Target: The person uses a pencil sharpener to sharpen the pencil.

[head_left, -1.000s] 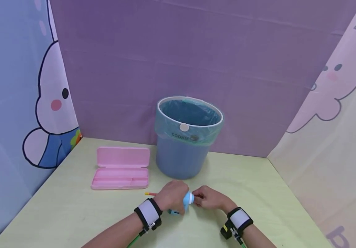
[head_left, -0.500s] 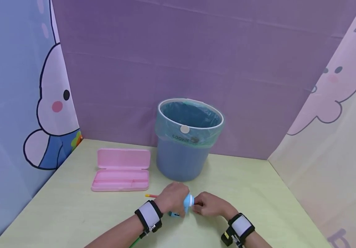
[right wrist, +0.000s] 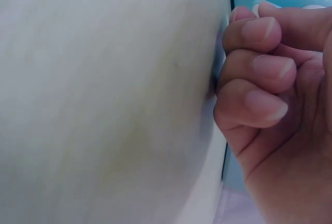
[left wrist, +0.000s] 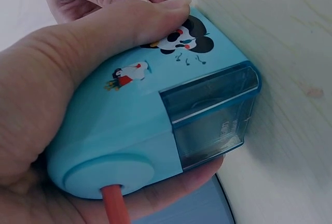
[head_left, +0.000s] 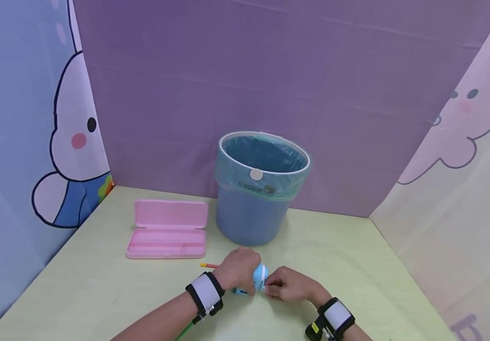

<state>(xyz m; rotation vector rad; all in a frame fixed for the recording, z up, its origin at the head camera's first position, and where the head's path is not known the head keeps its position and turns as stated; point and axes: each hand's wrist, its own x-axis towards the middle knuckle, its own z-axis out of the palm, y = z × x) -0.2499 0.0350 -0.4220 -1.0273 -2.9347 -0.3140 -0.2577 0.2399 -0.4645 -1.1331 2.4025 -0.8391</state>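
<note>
A light blue crank pencil sharpener (left wrist: 137,115) lies on its side on the table, with cartoon prints and a see-through shavings drawer (left wrist: 212,117). My left hand (head_left: 240,269) grips its body, thumb across the printed face and fingers underneath. A pencil (left wrist: 115,203) with a reddish barrel sticks out of the sharpener's hole; in the head view its yellow-tipped end points left. On the opposite side, my right hand (head_left: 292,285) pinches the small crank handle between thumb and forefinger, other fingers curled in. The fingertips hide most of the handle, with a white bit (right wrist: 256,9) showing.
Behind the hands stands a blue bin (head_left: 247,215) with a translucent liner folded over its rim. An open pink pencil case (head_left: 171,214) lies left of the bin. A purple backdrop (head_left: 164,94) and printed side cloths border the pale table (head_left: 78,284).
My right hand has dipped a little at the sharpener's side, swinging the crank handle round toward the table's near edge. The left hand keeps its grip in place. The head view shifts slightly.
</note>
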